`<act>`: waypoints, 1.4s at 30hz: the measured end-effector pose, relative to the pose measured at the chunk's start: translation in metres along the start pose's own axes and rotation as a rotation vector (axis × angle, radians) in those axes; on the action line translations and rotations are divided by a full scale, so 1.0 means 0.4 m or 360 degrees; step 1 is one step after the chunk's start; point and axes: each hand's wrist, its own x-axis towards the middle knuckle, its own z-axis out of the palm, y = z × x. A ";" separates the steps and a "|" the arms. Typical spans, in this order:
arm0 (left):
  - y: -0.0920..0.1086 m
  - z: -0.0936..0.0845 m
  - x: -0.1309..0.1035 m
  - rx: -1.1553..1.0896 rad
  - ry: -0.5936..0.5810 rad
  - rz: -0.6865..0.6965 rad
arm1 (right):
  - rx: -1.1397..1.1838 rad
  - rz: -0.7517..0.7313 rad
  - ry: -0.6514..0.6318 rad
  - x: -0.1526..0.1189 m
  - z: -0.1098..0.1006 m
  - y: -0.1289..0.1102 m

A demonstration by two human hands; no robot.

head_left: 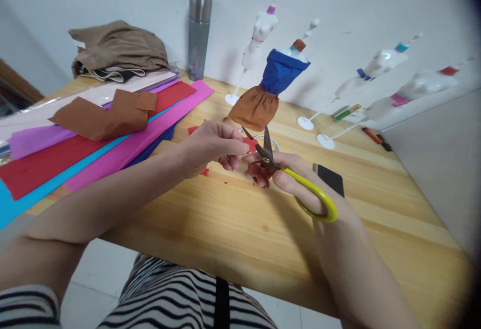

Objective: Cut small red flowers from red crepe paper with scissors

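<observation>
Between the fingertips of my left hand (214, 147) is a small red paper piece (251, 144), pinched at its left edge. My right hand (296, 181) is closed around yellow-handled scissors (311, 198), thumb through one loop. Their dark blades are spread apart and point up and away, right beside the red piece. Small red scraps (205, 172) lie on the wooden table (233, 233) below my hands. Just beyond stands a small dress form wearing a blue top (284, 70) and a gathered brown skirt (256, 108). A roll of tape (272, 142) is partly hidden behind the blades.
Coloured crepe paper sheets (165, 131) and a brown paper piece (124, 118) cover the left side. Behind them are folded brown cloth (120, 45) and a thermos (199, 33). Several white dress forms (387, 63) line the wall. A phone (329, 179) lies right of my right hand.
</observation>
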 end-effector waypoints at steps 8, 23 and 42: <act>0.006 0.006 -0.004 -0.0033 0.0070 0.0001 | -0.0245 -0.0064 0.0095 0.008 0.005 0.024; -0.005 -0.007 -0.003 -0.0108 -0.0079 0.0097 | -0.0270 -0.0067 0.0001 0.003 -0.002 0.026; 0.001 0.008 -0.009 -0.0008 0.0029 -0.0022 | -0.0314 0.0021 -0.0059 0.013 0.003 -0.005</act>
